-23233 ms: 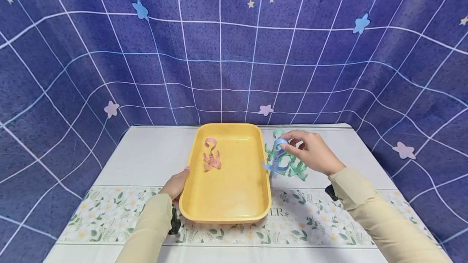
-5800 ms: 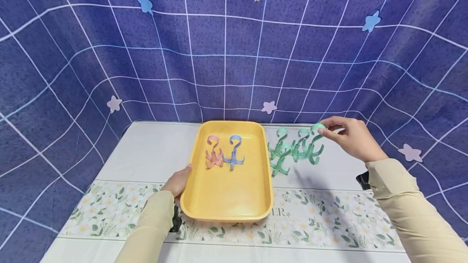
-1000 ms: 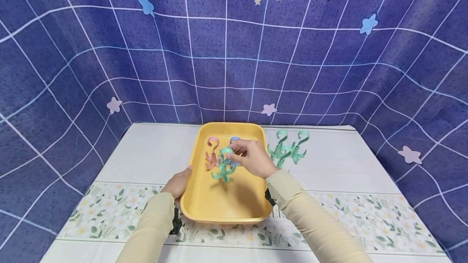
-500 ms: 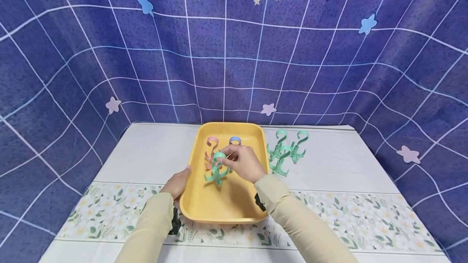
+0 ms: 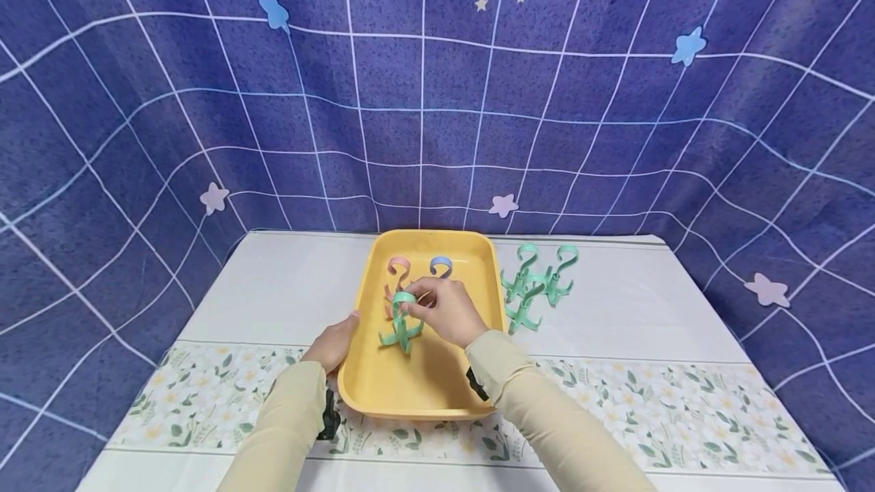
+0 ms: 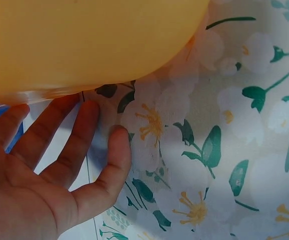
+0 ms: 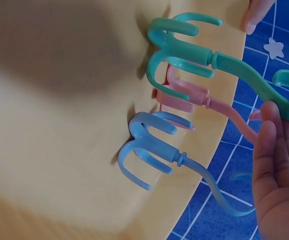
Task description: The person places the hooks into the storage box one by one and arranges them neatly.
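My right hand (image 5: 451, 313) pinches the curved top of a green four-pronged hanging hook (image 5: 402, 334), held upright with its prongs at the yellow tray's (image 5: 410, 389) floor. In the right wrist view, the green hook (image 7: 184, 47) stands beside a pink hook (image 7: 194, 93) and a blue hook (image 7: 154, 145). From the head, the pink hook (image 5: 399, 261) and blue hook (image 5: 440, 263) are partly hidden by the right hand and green hook. My left hand (image 5: 331, 344) holds the tray's left side, thumb at the rim; in the left wrist view its fingers (image 6: 77, 142) reach beneath.
Several more things lie around: three green hooks (image 5: 522, 317) sit bunched on the white table to the tray's right. A floral band (image 5: 656, 401) crosses the tablecloth in front. A blue gridded curtain (image 5: 451, 135) hangs behind and at both sides.
Earlier, the blue hook went into the tray beside the pink one. A green hook was then lifted from the right-hand group; over the last second it moved slightly left and nearer me within the tray.
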`<action>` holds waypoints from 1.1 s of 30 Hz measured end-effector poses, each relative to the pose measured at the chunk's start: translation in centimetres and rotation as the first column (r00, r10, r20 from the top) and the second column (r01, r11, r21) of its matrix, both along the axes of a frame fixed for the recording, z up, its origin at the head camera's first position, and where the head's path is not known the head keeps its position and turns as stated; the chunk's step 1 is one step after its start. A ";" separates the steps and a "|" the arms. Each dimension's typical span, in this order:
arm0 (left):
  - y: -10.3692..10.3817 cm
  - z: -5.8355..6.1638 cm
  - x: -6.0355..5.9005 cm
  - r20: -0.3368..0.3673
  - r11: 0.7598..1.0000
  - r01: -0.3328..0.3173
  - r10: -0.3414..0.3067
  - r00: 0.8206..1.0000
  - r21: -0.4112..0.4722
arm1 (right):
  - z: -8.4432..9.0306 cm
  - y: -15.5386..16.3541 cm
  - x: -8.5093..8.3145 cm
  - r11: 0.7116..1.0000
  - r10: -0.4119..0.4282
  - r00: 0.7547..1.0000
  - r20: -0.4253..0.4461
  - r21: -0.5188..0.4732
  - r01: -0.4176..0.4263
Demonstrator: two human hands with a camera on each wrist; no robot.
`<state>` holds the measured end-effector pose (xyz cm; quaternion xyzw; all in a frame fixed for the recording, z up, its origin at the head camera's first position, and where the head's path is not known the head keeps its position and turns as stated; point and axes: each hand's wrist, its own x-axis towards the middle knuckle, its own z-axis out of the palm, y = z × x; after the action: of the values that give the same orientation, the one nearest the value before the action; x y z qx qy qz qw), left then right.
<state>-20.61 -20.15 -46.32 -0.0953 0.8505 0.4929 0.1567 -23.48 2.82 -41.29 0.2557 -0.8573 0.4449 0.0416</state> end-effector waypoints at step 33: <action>0.1 -0.2 0.2 -0.015 1.000 -0.010 0.010 1.000 0.000 | -0.4 -1.1 -0.3 1.000 0.006 0.999 0.036 -0.023 -0.005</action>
<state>-20.44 -20.07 -46.56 -0.0960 0.8513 0.4943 0.1475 -23.77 1.77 -41.71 0.2496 -0.8520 0.4594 0.0276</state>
